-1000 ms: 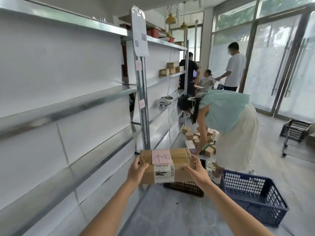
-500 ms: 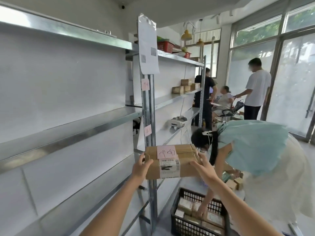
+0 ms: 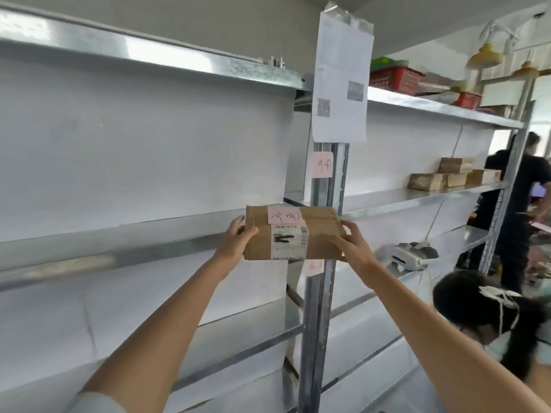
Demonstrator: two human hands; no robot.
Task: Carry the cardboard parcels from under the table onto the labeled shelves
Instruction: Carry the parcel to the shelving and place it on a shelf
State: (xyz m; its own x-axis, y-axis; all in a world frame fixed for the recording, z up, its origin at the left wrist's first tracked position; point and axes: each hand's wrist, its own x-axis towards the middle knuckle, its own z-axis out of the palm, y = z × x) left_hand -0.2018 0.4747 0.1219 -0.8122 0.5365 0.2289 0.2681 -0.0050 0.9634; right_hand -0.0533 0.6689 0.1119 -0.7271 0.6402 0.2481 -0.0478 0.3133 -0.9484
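In front of the steel upright [image 3: 323, 293], we hold the cardboard parcel [image 3: 290, 233] raised at middle-shelf [image 3: 119, 234] height, left hand [image 3: 235, 239] and right hand [image 3: 351, 248] each clamped on one end, pink label [image 3: 283, 214] up.

Galvanised steel shelving [image 3: 149, 59] with white back panels [image 3: 143, 138] runs along the left wall. A printed paper sheet [image 3: 340, 81] hangs on the perforated metal upright [image 3: 316, 317]. Red plastic baskets [image 3: 393, 77] occupy the top shelf; yellow pendant lamps [image 3: 484, 55] hang beyond.
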